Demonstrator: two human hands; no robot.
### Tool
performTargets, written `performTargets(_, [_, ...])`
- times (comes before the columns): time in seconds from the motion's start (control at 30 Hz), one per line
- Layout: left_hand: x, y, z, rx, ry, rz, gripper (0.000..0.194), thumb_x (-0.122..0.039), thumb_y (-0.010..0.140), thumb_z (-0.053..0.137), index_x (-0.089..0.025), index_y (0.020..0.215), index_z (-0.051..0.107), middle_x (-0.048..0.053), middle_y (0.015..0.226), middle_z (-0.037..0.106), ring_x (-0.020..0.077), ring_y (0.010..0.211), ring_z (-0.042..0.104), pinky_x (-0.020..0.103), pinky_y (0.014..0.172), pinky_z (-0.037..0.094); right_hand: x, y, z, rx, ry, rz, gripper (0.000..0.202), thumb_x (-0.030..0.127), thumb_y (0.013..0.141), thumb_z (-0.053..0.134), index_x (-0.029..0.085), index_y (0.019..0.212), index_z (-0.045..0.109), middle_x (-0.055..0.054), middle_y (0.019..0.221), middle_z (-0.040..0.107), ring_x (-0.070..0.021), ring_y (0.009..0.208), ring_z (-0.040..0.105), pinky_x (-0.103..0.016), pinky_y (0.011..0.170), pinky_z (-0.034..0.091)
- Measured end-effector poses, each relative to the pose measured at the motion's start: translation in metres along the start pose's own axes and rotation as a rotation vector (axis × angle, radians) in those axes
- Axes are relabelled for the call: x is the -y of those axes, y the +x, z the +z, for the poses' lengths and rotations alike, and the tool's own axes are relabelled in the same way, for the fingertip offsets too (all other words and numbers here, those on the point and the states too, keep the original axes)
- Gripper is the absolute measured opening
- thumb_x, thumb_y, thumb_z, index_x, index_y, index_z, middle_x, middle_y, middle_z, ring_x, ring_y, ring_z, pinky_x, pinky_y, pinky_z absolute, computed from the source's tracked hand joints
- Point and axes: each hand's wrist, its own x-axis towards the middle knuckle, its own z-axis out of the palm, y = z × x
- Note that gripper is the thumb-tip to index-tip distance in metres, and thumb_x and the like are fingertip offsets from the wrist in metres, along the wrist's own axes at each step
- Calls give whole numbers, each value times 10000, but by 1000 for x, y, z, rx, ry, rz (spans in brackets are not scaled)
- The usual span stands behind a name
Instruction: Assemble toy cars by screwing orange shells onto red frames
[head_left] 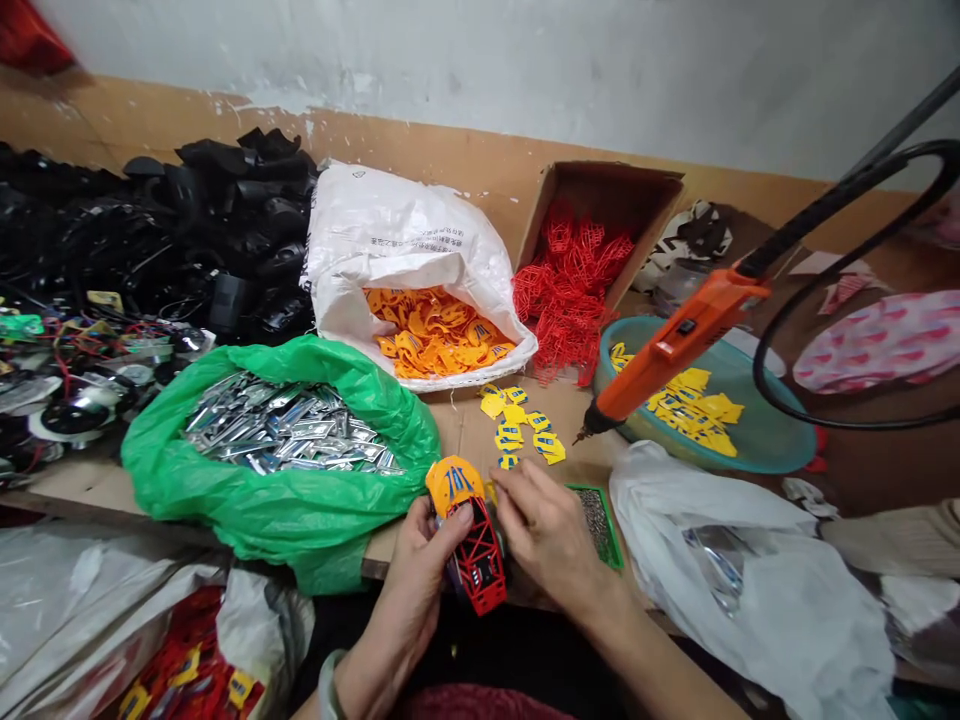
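My left hand (414,572) is wrapped round a toy car (480,560) with an orange front panel and a red lattice frame, its thumb pressing on top. Close against the car's right side, my right hand (551,535) has its thumb and forefinger pinched on a small yellow piece (491,492), mostly hidden by the fingers. Several yellow panels with blue markings (510,435) lie on the bench just beyond. An orange electric screwdriver (675,340) hangs at the right, its tip above the bench. Beside my right hand sits a green tray of screws (598,525).
A green bag (420,430) holds metal strips. Behind it are a white sack (420,220) of orange panels and a cardboard box (637,190) with red frames. A teal basin (795,445) contains yellow panels. Black parts (225,220) pile up left; a white plastic bag (795,610) lies right.
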Motion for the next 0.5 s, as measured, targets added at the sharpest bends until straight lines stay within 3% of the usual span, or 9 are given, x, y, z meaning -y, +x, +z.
performTargets(0.17, [0, -11, 0, 115, -40, 26, 516, -313, 711, 879, -179, 1142, 631, 75, 1046, 758, 203, 901, 713, 327, 844, 559, 13, -14, 8, -72, 362, 256, 181, 196, 936, 573, 181, 968, 750, -59, 830, 675, -177, 737, 672, -275, 662, 531])
performTargets(0.3, [1, -16, -5, 161, -57, 36, 508, -293, 698, 894, -180, 1125, 645, 82, 1047, 759, 236, 981, 711, 356, 919, 541, 14, -25, 12, -143, 763, 495, 142, 300, 855, 708, 194, 899, 792, -50, 815, 682, -175, 739, 684, -257, 636, 569])
performTargets(0.5, [-2, -26, -16, 223, -79, 3, 483, -307, 719, 883, -198, 1125, 645, 88, 1069, 764, 265, 1032, 713, 373, 940, 544, 26, -41, 4, -68, 1028, 598, 291, 399, 832, 758, 263, 1084, 807, -85, 1052, 720, -226, 1012, 694, -356, 919, 581])
